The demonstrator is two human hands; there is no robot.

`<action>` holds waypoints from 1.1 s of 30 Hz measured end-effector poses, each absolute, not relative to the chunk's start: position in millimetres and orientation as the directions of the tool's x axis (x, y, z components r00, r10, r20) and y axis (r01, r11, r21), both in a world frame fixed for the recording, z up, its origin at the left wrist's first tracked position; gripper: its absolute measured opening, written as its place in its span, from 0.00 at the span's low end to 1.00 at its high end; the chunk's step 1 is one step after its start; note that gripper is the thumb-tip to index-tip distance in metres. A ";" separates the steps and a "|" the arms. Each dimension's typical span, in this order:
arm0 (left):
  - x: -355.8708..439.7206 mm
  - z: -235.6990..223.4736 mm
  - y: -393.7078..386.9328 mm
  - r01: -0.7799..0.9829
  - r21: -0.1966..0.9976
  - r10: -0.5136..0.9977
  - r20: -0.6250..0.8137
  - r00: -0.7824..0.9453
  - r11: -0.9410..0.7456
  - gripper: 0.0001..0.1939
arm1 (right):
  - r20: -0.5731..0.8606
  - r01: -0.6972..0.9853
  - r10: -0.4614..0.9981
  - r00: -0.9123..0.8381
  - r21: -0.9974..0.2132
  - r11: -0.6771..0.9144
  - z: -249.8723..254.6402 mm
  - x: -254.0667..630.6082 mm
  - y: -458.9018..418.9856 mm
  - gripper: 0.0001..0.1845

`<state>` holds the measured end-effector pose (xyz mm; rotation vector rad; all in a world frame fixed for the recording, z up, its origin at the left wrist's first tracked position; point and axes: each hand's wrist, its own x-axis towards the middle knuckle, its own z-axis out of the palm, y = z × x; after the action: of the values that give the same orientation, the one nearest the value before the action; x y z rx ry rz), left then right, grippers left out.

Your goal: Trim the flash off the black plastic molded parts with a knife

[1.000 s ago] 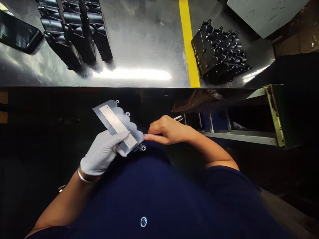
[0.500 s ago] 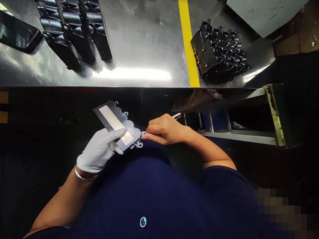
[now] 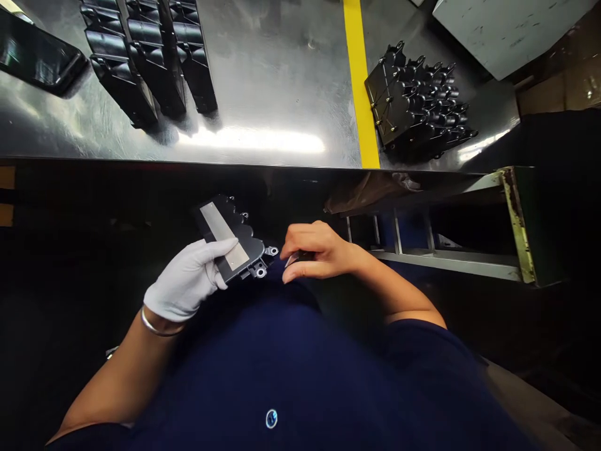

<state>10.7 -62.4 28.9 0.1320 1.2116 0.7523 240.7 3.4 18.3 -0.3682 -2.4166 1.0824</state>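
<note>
Yellow strip (image 3: pixel 361 84) used as ref. pt.; it is laid across the metal table (image 3: pixel 277 69), down to the near edge.

The black part (image 3: pixel 232 241) is held off the table, low & to the L of the yellow strip, tilted w/ its far end up-L. Its flat face is turned up, w/ a pale band (image 3: pixel 224 235) along it; one long side is scalloped, & small ringed lugs (image 3: pixel 261 272) are seen at the near end.

The part is gripped near that end by the L hand (image 3: pixel 185 282), closed on it: thumb laid over the pale band, fingers tucked under, mostly hidden. A white glove is worn on it, w/ a metal bangle (image 3: pixel 157 327) at the wrist.

The R hand (image 3: pixel 319 250) is ungloved & held below the yellow strip, near the lugs but apart from them. Its fingers are curled, thumb & index tips parted; a slim tool (image 3: pixel 293 259) is gripped inside, mostly covered, so type can't be told.

On the table, well L of the yellow strip, three black pieces (image 3: pixel 150 59) are stood in a row, w/ a phone (image 3: pixel 40 56) farther L. Right beside the yellow strip, on its R, a black cluster (image 3: pixel 417 103) is set; a grey panel (image 3: pixel 511 31) is seen up-R of that.
</note>
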 end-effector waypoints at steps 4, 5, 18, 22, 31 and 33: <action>11.7 35.2 -56.0 -0.520 0.283 0.478 -0.829 0.291 0.806 0.06 | 0.406 0.050 0.355 -0.842 -0.597 0.801 11.5 232.5 2.9 0.25; 10.7 36.2 -56.5 -0.510 0.271 0.471 -0.824 0.316 0.817 0.07 | 0.412 0.037 0.336 -0.847 -0.585 0.810 9.7 230.1 3.3 0.25; 1.1 23.2 -67.4 0.145 0.892 0.887 -0.385 -0.254 0.429 0.12 | 0.385 0.123 0.705 -0.595 -0.824 0.554 6.3 210.7 -1.5 0.19; 0.6 25.0 -65.4 0.115 0.886 0.891 -0.435 -0.129 0.449 0.13 | 0.308 0.194 0.730 -0.610 -0.835 0.515 9.6 214.0 -1.2 0.15; 1.1 25.0 -63.6 0.203 0.873 0.886 -0.461 0.046 0.444 0.12 | 0.190 0.202 0.599 -0.778 -0.827 0.525 15.9 220.0 -0.8 0.09; 2.8 26.7 -63.0 0.247 0.880 0.896 -0.437 0.080 0.407 0.10 | 0.129 0.252 0.595 -0.793 -0.820 0.513 13.9 218.8 1.1 0.10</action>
<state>2.8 -63.0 26.7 1.0900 1.4451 0.6687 218.8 1.1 13.9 -0.6987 -2.3623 1.1869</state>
